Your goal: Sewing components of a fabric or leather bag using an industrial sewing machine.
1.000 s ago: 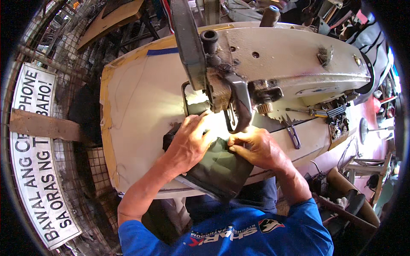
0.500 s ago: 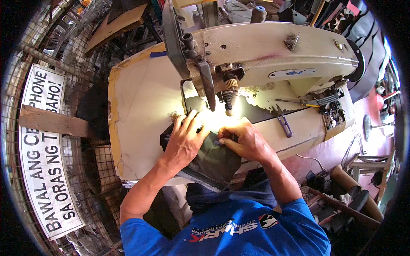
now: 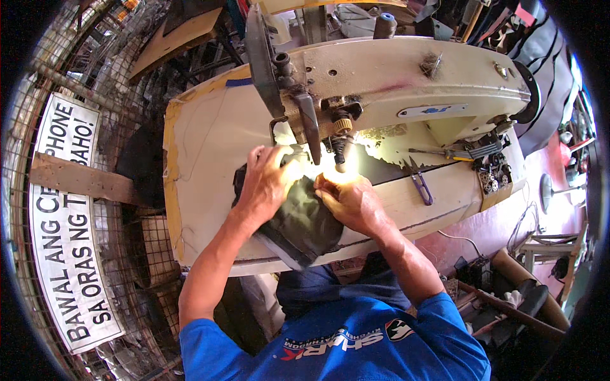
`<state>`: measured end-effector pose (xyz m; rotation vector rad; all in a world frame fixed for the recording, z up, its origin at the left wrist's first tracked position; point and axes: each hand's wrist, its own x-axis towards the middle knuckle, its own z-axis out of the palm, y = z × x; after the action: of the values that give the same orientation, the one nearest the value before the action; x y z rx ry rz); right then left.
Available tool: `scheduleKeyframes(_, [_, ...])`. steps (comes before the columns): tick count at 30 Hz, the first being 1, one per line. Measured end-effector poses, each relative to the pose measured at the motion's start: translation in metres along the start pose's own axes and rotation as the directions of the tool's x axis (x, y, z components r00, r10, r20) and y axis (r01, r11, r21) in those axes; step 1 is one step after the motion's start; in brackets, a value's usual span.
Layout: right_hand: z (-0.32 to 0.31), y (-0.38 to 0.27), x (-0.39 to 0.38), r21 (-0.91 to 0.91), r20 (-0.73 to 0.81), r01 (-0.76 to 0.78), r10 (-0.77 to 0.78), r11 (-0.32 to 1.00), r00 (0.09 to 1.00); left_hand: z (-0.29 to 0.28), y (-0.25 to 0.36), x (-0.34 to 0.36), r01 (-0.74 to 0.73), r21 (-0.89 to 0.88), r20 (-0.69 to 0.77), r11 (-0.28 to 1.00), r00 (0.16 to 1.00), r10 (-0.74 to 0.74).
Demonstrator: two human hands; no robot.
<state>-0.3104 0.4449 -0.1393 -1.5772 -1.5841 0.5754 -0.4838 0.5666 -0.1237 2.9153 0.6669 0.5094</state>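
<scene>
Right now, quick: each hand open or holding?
Left hand: curved over the dark fabric; grip cannot be told.
Right hand: closed, apparently pinching that dark fabric.

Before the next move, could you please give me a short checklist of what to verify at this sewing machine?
1. Left hand on the dark workpiece: ok, on its left side.
2. Right hand at the workpiece's right side: ok; firmness of grip, cannot tell.
3. Both hands clear of the needle: cannot tell; glare hides it.
4. Purple-handled thread snips apart from the hands: ok, off to the right.
5. Screwdriver away from the workpiece: ok.
6. Thread spool upright behind the sewing machine: ok.
</scene>
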Motion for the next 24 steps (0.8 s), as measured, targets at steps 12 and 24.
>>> scheduleKeyframes(12, [0.025, -0.004, 0.000, -0.282, -0.182, -0.081, 0.029, 0.956, 0.983, 0.014, -0.039, 0.033, -0.020, -0.079, -0.050, 0.997, 0.999, 0.016])
scheduleKeyframes(24, [0.032, -0.018, 0.002, -0.309, -0.276, -0.172, 0.085, 0.935, 0.957, 0.058, -0.082, 0.061, 0.131, -0.187, 0.232, 0.974, 0.969, -0.085])
